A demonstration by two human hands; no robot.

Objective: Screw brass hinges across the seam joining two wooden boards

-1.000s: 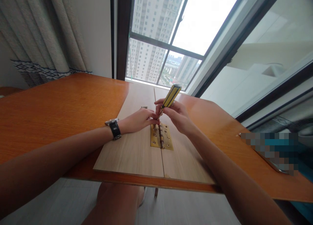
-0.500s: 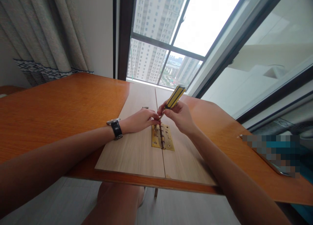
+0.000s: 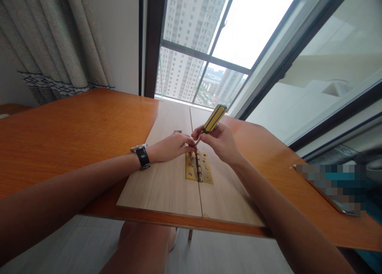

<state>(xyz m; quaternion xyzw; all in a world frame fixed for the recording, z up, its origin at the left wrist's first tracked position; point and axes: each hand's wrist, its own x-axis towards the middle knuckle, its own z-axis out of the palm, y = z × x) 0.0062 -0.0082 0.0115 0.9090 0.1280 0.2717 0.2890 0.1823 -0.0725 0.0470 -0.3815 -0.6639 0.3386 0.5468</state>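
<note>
- Bare leg point(image 3: 143, 248): below the table's front edge, above a grey floor point(image 3: 205, 258).
- Table point(image 3: 74, 131): orange-brown wood; carried a pale left board point(image 3: 158, 186) and a pale right board point(image 3: 229, 202), side by side, narrow seam between.
- Hinge point(image 3: 199, 168): brass-coloured; lay across the seam, one leaf on each board.
- Watch point(image 3: 143, 157): black strap, on the left wrist.
- Left hand point(image 3: 171, 146): on the left board, thumb and forefinger near together at the hinge's far end; whether this grip held anything could not be told.
- Right hand point(image 3: 222, 142): grip closed around a yellow-and-black screwdriver point(image 3: 215, 119), handle leaning up and right, shaft pointing down to the left fingertips.
- Small metal piece point(image 3: 178, 131): just beyond the left hand; too small to identify.
- Item at right, on the table: masked by pixelation.
- Curtain point(image 3: 59, 39): patterned hem, left.
- Window point(image 3: 205, 59): dark-framed, tall building outside.
- Hidden: the screwdriver's tip and the hinge's far end, at the fingers.
- Changed in one second: screwdriver leaned further right; left hand kept its place.
</note>
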